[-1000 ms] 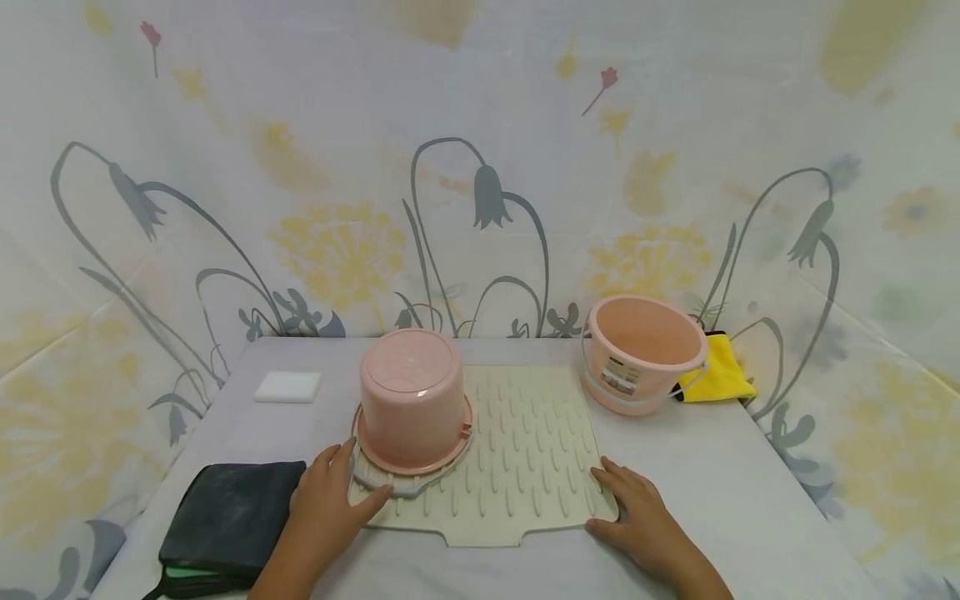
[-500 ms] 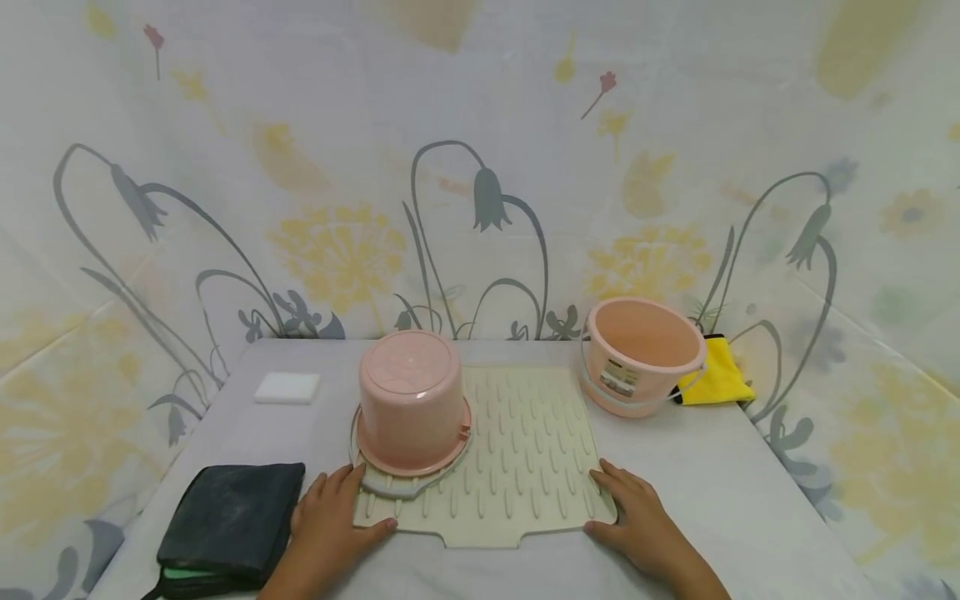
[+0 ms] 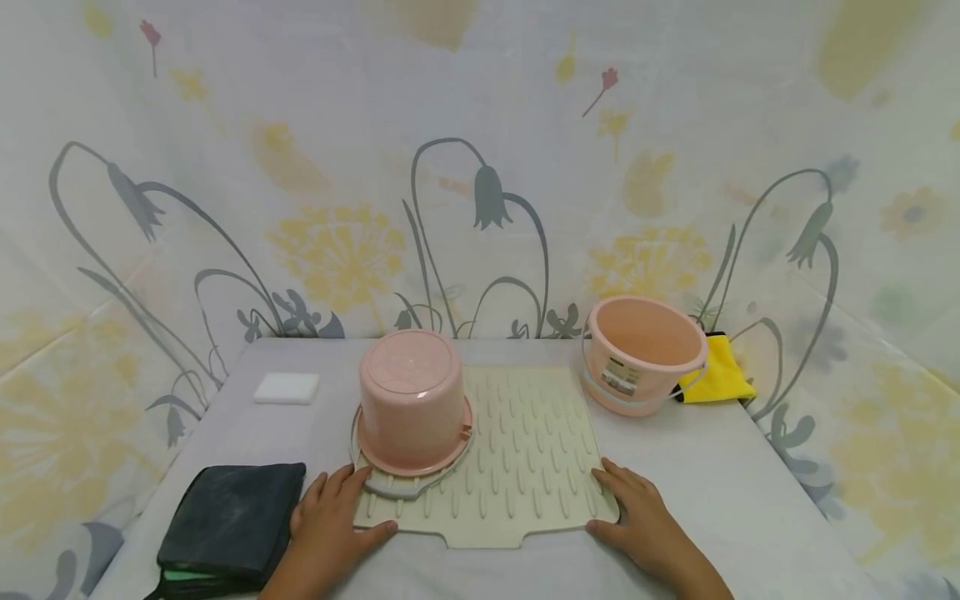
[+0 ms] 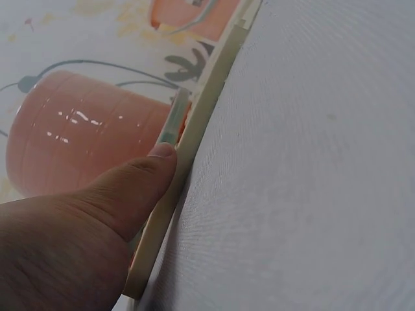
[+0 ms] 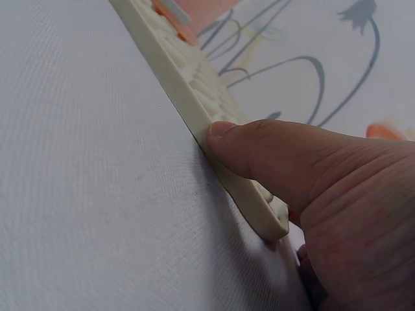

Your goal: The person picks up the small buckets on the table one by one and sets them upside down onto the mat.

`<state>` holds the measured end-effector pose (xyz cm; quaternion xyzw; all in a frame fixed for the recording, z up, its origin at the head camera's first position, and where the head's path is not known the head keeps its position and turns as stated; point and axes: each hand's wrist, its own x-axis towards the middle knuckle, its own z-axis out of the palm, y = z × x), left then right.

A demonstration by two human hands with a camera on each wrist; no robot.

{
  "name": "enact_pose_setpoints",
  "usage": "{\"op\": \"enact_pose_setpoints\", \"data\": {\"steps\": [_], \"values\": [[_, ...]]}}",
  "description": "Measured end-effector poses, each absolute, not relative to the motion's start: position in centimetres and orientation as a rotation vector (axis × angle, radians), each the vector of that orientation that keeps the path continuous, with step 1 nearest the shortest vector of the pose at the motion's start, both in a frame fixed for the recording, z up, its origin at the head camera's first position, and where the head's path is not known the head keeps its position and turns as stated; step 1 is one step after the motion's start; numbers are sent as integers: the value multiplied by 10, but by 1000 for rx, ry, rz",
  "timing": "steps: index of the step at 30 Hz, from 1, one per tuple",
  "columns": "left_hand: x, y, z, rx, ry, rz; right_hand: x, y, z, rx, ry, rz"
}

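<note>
A cream draining board [image 3: 525,450] with raised ridges lies in the middle of the table, a wide tab at its front edge. Upside down on its left half stands a pink bucket [image 3: 411,404], its grey handle resting around the rim. My left hand [image 3: 330,525] holds the board's front left corner, fingers along the side and thumb [image 4: 146,178] at the front edge. At the front right corner, my right hand [image 3: 637,521] holds the board the same way, its thumb [image 5: 259,152] against the front edge. Most fingers are hidden in the wrist views.
A second pink bucket [image 3: 637,358] stands upright at the back right, with a yellow cloth [image 3: 718,375] behind it. A white sponge block [image 3: 287,387] lies back left. Near my left forearm sits a dark zippered pouch [image 3: 232,525]. A flowered curtain hangs behind the table.
My left hand has shifted slightly toward me along the board's left side, its thumb moving from the board's top to the front edge. The right hand and both buckets stay in place.
</note>
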<state>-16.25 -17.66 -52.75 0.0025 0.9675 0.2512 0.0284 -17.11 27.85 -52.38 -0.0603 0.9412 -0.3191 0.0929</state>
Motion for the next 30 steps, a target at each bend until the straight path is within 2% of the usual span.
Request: {"op": "enact_pose_setpoints", "data": {"steps": [18,30], "values": [[-162,-174,-528,16,2991,734,-177,276,-510,-238,2792,-783],[-164,-173,-529,14,2986,708,-189,280,-484,-253,2822,-775]]}}
